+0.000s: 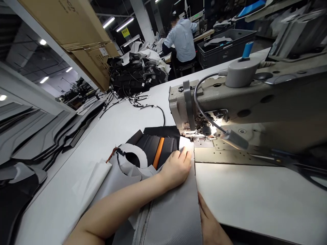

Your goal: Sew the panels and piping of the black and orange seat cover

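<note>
My left hand [176, 166] lies flat, fingers stretched out, on a grey fabric piece [171, 214] just before the needle area of the sewing machine [245, 105]. A black panel with an orange stripe [158, 149] lies under the fabric's far end, beside my left fingers. My right hand [211, 223] rests at the fabric's right edge near the table front; only part of it shows, with the fingers pressed along the edge. The machine's lamp lights the steel plate [230, 154] next to my left fingertips.
Stacks of grey and black cut pieces [38, 136] lie on the left. A heap of black parts with cords [135, 76] sits at the far end of the white table [255, 194]. Cardboard boxes [79, 30] stand behind. A person in a light shirt [182, 37] works further back.
</note>
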`<control>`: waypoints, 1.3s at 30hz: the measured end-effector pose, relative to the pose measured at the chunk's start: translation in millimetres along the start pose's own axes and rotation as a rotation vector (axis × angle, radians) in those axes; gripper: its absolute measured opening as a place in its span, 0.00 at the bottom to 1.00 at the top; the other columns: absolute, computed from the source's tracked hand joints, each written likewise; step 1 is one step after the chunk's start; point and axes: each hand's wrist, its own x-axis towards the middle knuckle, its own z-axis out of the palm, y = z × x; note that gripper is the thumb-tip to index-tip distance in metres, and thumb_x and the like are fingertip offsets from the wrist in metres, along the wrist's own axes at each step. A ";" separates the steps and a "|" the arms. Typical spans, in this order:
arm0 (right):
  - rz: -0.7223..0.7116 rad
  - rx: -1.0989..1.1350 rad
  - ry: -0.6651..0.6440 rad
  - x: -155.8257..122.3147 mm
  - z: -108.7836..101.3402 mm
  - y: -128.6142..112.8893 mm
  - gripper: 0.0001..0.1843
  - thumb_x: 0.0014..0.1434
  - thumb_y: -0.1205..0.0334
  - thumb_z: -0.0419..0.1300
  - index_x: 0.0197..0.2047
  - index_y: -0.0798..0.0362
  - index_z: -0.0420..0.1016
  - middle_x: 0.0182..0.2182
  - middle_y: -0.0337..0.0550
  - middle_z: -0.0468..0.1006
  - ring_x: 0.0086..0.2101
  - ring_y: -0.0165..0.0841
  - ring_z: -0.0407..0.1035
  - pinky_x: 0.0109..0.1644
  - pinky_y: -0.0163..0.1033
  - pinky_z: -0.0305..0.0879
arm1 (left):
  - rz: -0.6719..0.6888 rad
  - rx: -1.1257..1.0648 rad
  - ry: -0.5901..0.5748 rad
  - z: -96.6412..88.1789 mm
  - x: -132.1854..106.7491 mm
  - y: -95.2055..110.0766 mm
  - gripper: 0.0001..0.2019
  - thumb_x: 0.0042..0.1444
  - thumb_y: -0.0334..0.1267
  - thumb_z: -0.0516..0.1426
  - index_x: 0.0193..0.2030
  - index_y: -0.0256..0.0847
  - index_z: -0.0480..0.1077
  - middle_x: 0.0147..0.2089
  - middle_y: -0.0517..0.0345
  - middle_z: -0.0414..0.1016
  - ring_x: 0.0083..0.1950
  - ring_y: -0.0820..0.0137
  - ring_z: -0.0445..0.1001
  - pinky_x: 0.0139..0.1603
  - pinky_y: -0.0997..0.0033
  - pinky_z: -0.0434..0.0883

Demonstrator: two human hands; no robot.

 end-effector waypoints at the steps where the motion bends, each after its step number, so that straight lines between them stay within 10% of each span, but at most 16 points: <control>1: 0.004 -0.004 0.004 -6.0 2.8 -1.0 0.23 0.56 0.73 0.50 0.54 0.56 0.71 0.50 0.47 0.74 0.59 0.41 0.56 0.66 0.47 0.47 | -0.002 0.007 0.014 0.7 -1.5 0.2 0.20 0.64 0.36 0.43 0.58 0.27 0.61 0.59 0.35 0.63 0.40 0.63 0.70 0.40 0.63 0.68; 9: 0.019 -0.009 -0.119 -49.1 13.1 3.5 0.27 0.56 0.66 0.56 0.60 0.59 0.64 0.52 0.51 0.72 0.57 0.45 0.59 0.55 0.39 0.67 | 0.017 -0.060 0.096 1.9 -1.8 -0.1 0.15 0.62 0.33 0.43 0.47 0.31 0.67 0.44 0.43 0.71 0.38 0.64 0.68 0.38 0.64 0.68; 18: -0.018 0.029 -0.043 -6.9 -7.0 10.9 0.20 0.59 0.67 0.51 0.55 0.58 0.69 0.46 0.53 0.75 0.53 0.47 0.64 0.57 0.52 0.64 | -0.040 -0.104 0.017 0.2 23.9 -2.6 0.11 0.59 0.30 0.45 0.40 0.34 0.67 0.37 0.46 0.69 0.38 0.63 0.68 0.37 0.65 0.69; 25: -0.034 0.109 -0.218 36.5 -27.8 25.5 0.17 0.57 0.70 0.51 0.44 0.45 0.76 0.35 0.41 0.78 0.43 0.40 0.69 0.58 0.53 0.63 | 0.003 -0.103 -0.099 -7.9 34.5 -11.1 0.17 0.58 0.28 0.45 0.53 0.28 0.63 0.52 0.39 0.68 0.54 0.59 0.67 0.54 0.61 0.67; 31: -0.164 -0.058 -0.231 50.0 -26.3 47.9 0.13 0.51 0.75 0.54 0.20 0.50 0.65 0.20 0.41 0.67 0.25 0.34 0.60 0.24 0.41 0.55 | -0.118 -0.211 -0.031 0.3 7.1 -8.2 0.25 0.61 0.35 0.45 0.65 0.27 0.50 0.67 0.37 0.52 0.69 0.55 0.48 0.66 0.52 0.56; 39: -0.184 -0.172 -0.253 80.9 -40.9 108.9 0.13 0.65 0.68 0.48 0.35 0.56 0.71 0.33 0.46 0.73 0.38 0.34 0.66 0.37 0.38 0.60 | -0.165 -0.509 0.004 -6.2 8.1 -20.6 0.23 0.63 0.37 0.45 0.64 0.33 0.53 0.68 0.43 0.51 0.69 0.61 0.47 0.67 0.52 0.54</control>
